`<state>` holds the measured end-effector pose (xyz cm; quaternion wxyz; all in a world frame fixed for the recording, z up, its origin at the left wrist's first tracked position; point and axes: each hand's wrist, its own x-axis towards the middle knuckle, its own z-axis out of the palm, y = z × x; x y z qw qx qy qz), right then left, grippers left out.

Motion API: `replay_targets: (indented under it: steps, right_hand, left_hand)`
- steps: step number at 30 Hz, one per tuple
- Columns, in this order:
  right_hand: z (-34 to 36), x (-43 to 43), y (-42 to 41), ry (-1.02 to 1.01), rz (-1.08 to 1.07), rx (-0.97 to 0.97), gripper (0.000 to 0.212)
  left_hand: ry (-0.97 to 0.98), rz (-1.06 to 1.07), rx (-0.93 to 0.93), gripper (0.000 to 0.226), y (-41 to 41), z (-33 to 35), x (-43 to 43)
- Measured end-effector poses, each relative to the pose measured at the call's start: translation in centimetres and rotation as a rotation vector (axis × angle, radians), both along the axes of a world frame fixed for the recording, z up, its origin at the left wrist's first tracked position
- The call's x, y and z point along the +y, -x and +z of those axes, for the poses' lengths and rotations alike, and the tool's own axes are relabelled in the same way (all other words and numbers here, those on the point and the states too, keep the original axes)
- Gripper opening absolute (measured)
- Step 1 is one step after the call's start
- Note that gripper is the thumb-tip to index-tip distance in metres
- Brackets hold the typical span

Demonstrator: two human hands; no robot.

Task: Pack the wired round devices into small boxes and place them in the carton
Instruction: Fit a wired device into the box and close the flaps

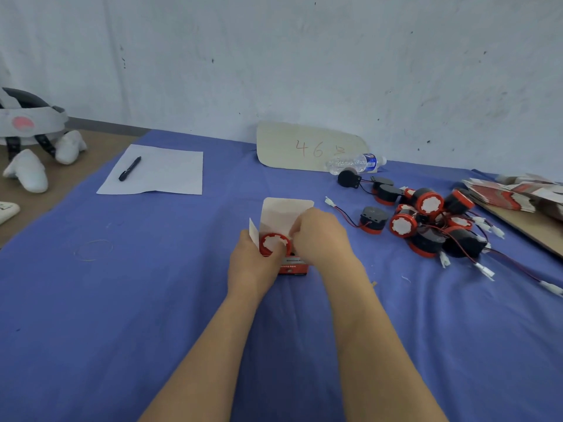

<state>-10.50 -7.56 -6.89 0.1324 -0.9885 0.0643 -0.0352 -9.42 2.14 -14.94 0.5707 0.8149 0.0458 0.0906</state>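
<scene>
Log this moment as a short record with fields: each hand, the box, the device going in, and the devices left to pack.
left hand: grips the small box from its left side
right hand: fingers curled at the box mouth; what they pinch is hidden
round device: red face up, inside the open box
unpacked devices: wired pile on the right of the blue cloth
carton: not in view

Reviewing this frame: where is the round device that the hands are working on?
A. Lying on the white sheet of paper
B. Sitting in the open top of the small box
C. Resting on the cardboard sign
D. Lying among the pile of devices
B: the red-rimmed round device sits in the open mouth of the small box, which the left hand grips while the right hand is at its opening.
</scene>
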Motion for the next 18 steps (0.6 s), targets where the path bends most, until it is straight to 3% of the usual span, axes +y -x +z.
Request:
replay_targets:
  steps: [4,8,11,14,18]
  right_hand:
    - [1.5,-3.6,1.6,-0.069,-0.111,0.013,0.021]
    - [1.7,-4.7,2.9,-0.099,0.007,0.197,0.024]
    - [1.1,-4.3,3.0,-0.144,0.087,0.192,0.019]
    - [0.6,-3.3,2.4,-0.460,0.105,0.110,0.012]
    - [0.4,-3.1,2.2,-0.859,0.137,0.146,0.023]
  left_hand:
    - [-0.065,-0.004,-0.017,0.028,-0.1,0.1,-0.1]
    - [-0.060,-0.010,-0.056,0.019,-0.1,0.0,-0.2]
    - [-0.036,-0.015,-0.068,0.018,0.0,0.0,-0.4]
    - [-0.024,-0.009,-0.072,0.016,0.0,-0.1,-0.4]
    - [0.002,-0.027,-0.081,0.017,0.1,-0.3,-0.3]
